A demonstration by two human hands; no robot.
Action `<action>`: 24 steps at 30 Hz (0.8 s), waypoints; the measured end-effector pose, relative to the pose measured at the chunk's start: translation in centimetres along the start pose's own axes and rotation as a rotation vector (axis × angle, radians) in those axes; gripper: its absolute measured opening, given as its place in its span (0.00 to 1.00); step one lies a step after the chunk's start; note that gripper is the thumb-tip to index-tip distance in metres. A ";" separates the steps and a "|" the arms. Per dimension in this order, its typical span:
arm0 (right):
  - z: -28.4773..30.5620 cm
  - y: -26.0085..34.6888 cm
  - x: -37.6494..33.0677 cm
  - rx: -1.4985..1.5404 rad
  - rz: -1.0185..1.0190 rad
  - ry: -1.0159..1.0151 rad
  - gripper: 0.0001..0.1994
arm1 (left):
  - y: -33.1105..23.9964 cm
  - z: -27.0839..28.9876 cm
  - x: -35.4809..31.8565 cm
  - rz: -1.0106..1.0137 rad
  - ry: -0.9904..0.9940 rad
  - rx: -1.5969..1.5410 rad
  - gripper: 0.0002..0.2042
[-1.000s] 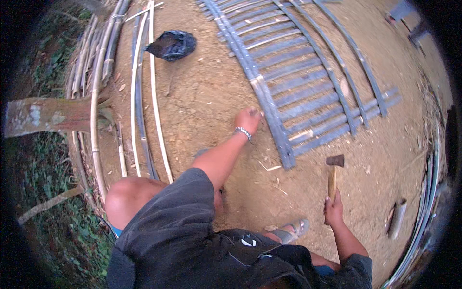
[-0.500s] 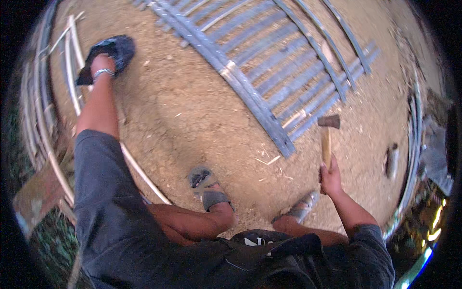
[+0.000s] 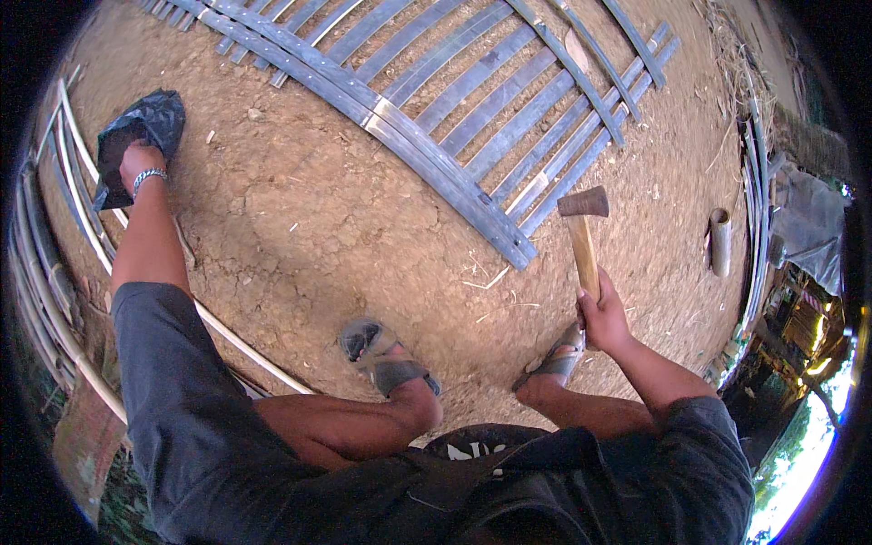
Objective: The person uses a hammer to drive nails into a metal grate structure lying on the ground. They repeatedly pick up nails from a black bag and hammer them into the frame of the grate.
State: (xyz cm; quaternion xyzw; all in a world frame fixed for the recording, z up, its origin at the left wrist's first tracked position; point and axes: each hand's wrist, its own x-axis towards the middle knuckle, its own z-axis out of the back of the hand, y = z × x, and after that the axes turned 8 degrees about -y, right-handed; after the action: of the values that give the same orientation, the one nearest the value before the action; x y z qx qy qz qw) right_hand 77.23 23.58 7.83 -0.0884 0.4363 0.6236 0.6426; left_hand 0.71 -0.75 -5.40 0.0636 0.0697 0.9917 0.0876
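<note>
At the far left, my left hand (image 3: 143,165) is closed on a black plastic bag (image 3: 163,116), its arm stretched forward over the ground. On the right, my right hand (image 3: 606,318) is wrapped round the lower part of the wooden handle of a hatchet (image 3: 584,250). Its rusty brown metal head is up, pointing away from me. Just beyond the head lies the near corner of a grey slatted bamboo panel (image 3: 445,173), with long rails along its edge and several cross slats. The hatchet is nearest to this corner but appears apart from it.
Long bamboo poles (image 3: 59,286) lie along the left edge, and pale strips (image 3: 254,350) run beside my leg. A short hollow bamboo tube (image 3: 720,243) is at the right, near more poles (image 3: 756,218) and a grey sheet (image 3: 811,218). Cracked dirt ground carries small shavings.
The view has shifted. In it, my left hand with the bag sits further left and my right hand with the hatchet slightly further left and up. Both holds are unchanged.
</note>
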 end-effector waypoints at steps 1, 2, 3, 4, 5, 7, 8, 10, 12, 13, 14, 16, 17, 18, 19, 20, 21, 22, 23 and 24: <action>0.0 0.5 0.0 0.008 -0.002 0.004 0.26 | -0.1 0.6 -0.4 -0.005 -0.014 -0.019 0.16; 0.1 0.7 0.3 0.017 0.001 0.005 0.26 | -0.4 0.9 -0.4 0.014 -0.025 -0.033 0.17; 0.2 0.0 0.7 0.000 0.047 -0.007 0.26 | -0.6 1.4 -0.6 0.004 -0.031 -0.037 0.18; 0.5 -1.4 1.3 -0.018 0.092 -0.020 0.26 | -0.8 2.1 -1.1 -0.007 -0.037 -0.041 0.18; 0.6 -2.4 1.6 -0.032 0.137 -0.031 0.26 | -1.0 2.7 -1.4 -0.018 -0.046 -0.043 0.18; 0.8 -2.4 2.3 0.044 0.080 0.028 0.26 | 1.2 1.5 0.4 -0.007 -0.120 -0.082 0.18; 1.1 -2.4 2.5 0.078 0.049 0.052 0.26 | 2.4 0.5 1.5 -0.002 -0.152 -0.107 0.18; 1.1 -2.2 2.5 0.157 0.039 0.058 0.27 | 3.8 0.0 3.3 0.022 -0.300 -0.184 0.19; 1.4 -2.7 2.5 0.223 0.033 0.054 0.27 | 2.7 2.0 2.3 0.039 -0.440 -0.247 0.20; 1.4 -3.4 2.7 0.253 0.036 0.050 0.28 | 1.9 2.8 1.7 0.056 -0.429 -0.279 0.19; 1.4 -3.8 3.1 0.292 0.048 0.055 0.28 | 1.3 4.4 1.6 0.074 -0.433 -0.306 0.19; 1.4 -2.6 3.3 0.308 0.092 0.053 0.28 | -2.3 7.6 -1.7 0.072 -0.224 -0.618 0.16; 0.9 -1.8 3.4 0.319 0.118 0.060 0.28 | -4.0 8.6 -4.9 -0.189 -0.147 -0.558 0.15; 0.1 -1.2 3.8 0.359 0.139 0.077 0.28 | -5.4 9.9 -8.0 -0.472 -0.072 -0.517 0.15; -0.6 -0.5 4.3 0.396 0.161 0.087 0.29 | -7.3 10.8 -11.3 -0.734 0.010 -0.516 0.14; -1.6 0.3 4.7 0.432 0.181 0.101 0.29 | -10.1 11.0 -15.9 -0.379 0.437 -1.075 0.17; -2.7 0.6 5.2 0.409 0.256 0.081 0.30 | -13.7 13.3 -21.5 -0.254 0.678 -1.142 0.17; -4.1 1.5 5.8 0.389 0.348 0.077 0.31 | -14.8 13.5 -25.0 -0.236 0.788 -1.191 0.18; -4.9 3.3 5.4 0.461 0.324 0.108 0.32 | -16.7 15.3 -29.0 -0.205 0.862 -1.196 0.19; -5.8 5.2 4.4 0.526 0.292 0.134 0.33 | -17.8 15.5 -32.2 -0.106 0.954 -1.286 0.20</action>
State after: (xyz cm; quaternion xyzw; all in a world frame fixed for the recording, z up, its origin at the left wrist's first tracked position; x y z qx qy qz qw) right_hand 69.37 24.04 3.66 0.1038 0.6324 0.5677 0.5167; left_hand 37.26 12.70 3.49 -0.4333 -0.4825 0.7525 0.1149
